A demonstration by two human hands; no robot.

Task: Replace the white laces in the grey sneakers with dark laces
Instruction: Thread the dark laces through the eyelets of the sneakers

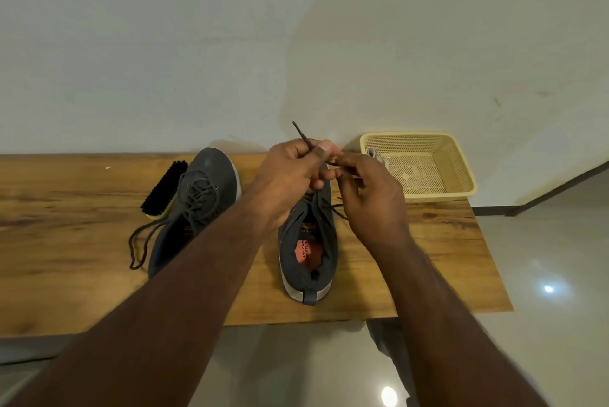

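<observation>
Two bare forearms fill the lower half of the frame and meet above the grey fabric sneaker with the orange insole [308, 241], which stands at centre on the wooden table [428, 258], heel toward the camera. Judging from the scene, the step in hand is threading the dark lace [301, 136] through this second shoe. To do it well, keep the stiff tip short beyond the pinch so it does not bend, aim it squarely at the eyelet, and pull both ends to even length before crossing again.

At centre, the left hand [290, 176] is curled, with thumb and forefinger pinching the lace just below its tip, which pokes up and to the left of the knuckles. Just to its right, the right hand [369, 195] has its fingers bent toward the same spot; it seems to pinch another part of the lace, but that contact is hidden behind the fingers, so I cannot tell for certain. A loose dark end trails by the shoe's right side.

Left of centre lies the other grey sneaker [197, 195], already wearing dark laces, beside a black-bristled shoe brush with a yellow back [163, 190]. At right, the cream plastic mesh basket [461, 172] holds something white in its near-left corner, probably the removed white laces [374, 153].
</observation>
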